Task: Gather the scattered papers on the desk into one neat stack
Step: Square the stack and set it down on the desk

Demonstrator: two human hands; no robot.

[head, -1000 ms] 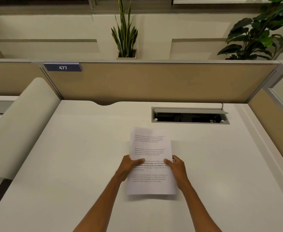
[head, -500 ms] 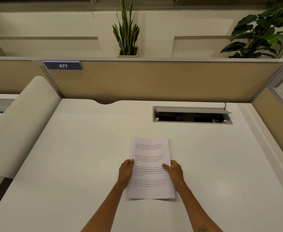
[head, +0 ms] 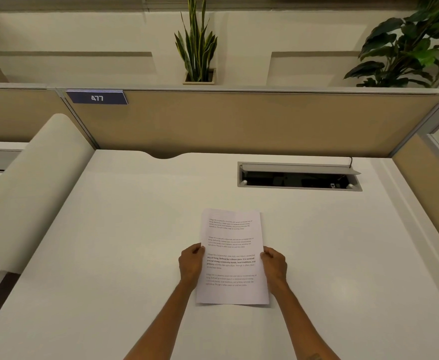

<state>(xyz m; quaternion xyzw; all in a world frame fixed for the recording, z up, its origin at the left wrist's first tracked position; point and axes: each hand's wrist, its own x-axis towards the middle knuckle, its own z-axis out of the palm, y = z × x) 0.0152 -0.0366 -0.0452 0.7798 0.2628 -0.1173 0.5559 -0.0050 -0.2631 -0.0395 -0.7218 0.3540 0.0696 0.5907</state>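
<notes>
A stack of white printed papers (head: 231, 255) sits in portrait orientation on the white desk (head: 104, 255), near the front middle. A sliver of a lower sheet shows at its top edge. My left hand (head: 191, 263) is curled against the stack's left edge at mid-height. My right hand (head: 274, 266) is curled against the right edge at the same height. Both hands pinch the stack from the sides, thumbs off the printed face. No other loose sheet is visible on the desk.
An open cable tray (head: 299, 178) with a raised grey lid is set into the desk at the back right. A tan partition (head: 239, 123) with a blue "477" plate (head: 97, 97) closes the back. A white curved divider (head: 31, 188) borders the left side.
The stack has come down and toward me, from tilted up to resting on the desk. My thumbs have slid off its face, and both hands now press on the side edges.
</notes>
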